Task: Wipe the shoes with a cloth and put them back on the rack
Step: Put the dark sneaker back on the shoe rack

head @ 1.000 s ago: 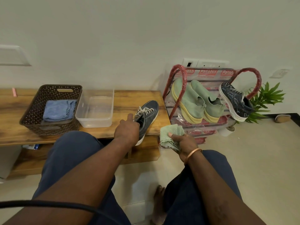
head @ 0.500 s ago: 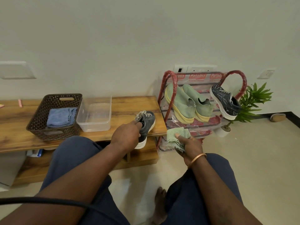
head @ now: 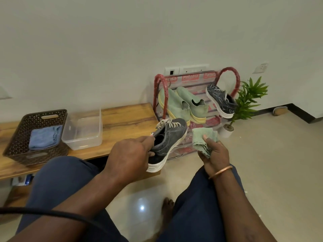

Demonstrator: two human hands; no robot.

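Note:
My left hand (head: 130,157) grips a dark grey sneaker (head: 170,140) with white laces and a white sole by its heel opening, holding it in the air past the bench's right end. My right hand (head: 214,154) holds a folded green cloth (head: 203,138) just right of the sneaker, a small gap between them. The red-framed shoe rack (head: 235,79) stands behind against the wall. On it lie two light green shoes (head: 183,105) and one dark patterned sneaker (head: 221,102).
A wooden bench (head: 125,119) at the left carries a brown perforated basket (head: 19,137) with a blue cloth (head: 44,137) and an empty clear plastic tub (head: 83,131). A small potted plant (head: 248,100) stands right of the rack. My knees and a bare foot fill the foreground.
My left hand has lifted the grey sneaker off the bench and brought it toward me and to the right. My right hand with the cloth has stayed close beside it.

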